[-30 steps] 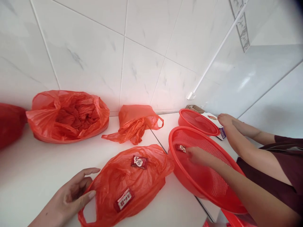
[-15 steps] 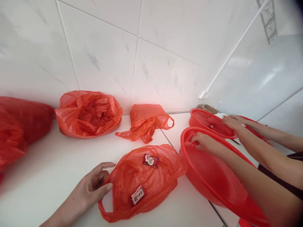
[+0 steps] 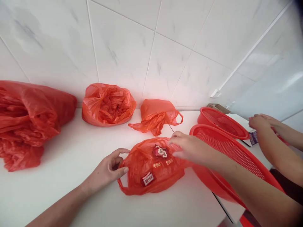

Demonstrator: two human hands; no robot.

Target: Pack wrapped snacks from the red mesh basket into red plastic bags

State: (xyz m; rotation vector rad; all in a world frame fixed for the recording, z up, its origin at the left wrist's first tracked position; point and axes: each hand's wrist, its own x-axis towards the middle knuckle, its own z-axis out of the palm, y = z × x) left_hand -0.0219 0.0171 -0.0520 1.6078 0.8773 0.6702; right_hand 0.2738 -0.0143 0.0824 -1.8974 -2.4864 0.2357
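A red plastic bag (image 3: 156, 186) lies with its mouth spread on the white table. My left hand (image 3: 111, 168) grips the bag's left edge near the handle, thumb and curled fingers around the plastic. Above the bag's right side is my right hand (image 3: 187, 148), its fingers apart and nothing seen in them. Small dark red packets with white lettering are in the bag: one packet (image 3: 148, 178) at the lower left and an overlapping group (image 3: 160, 152) near my right fingertips. Pale lettering also shows between them. A large red mesh basket (image 3: 229, 151) stands under my right forearm.
Along the tiled wall stand a bulky red bag (image 3: 56, 104), a bag stuffed with red plastic (image 3: 109, 107) and a flatter red bag (image 3: 156, 110). A second basket (image 3: 224, 123) and a cardboard box (image 3: 219, 108) are behind. At right are a co-worker's hands (image 3: 260, 121).
My right hand has moved left from inside the basket to over the bag and opened. More packets show in the bag. The co-worker's hands have left the far basket. The view has shifted left.
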